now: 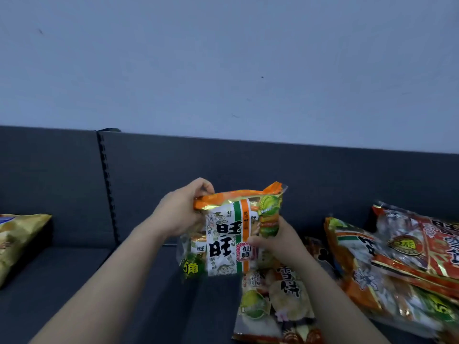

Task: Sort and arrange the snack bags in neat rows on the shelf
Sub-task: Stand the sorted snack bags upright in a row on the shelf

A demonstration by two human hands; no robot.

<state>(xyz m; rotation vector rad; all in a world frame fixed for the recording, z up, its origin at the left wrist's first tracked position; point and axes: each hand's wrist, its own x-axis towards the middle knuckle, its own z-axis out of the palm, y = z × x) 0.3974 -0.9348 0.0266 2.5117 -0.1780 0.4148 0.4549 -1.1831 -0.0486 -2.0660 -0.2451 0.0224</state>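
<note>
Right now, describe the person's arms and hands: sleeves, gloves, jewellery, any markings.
Both are bare. The left forearm and right forearm show no sleeve anywhere up to the frame's lower edge. The left hand and right hand wear no gloves. No ring, watch, wristband or marking is visible on either, though the picture is slightly soft.

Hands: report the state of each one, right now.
Left hand: closed, gripping the top left corner of the orange-and-white snack bag.
Right hand: closed, gripping the same bag's right edge.
</note>
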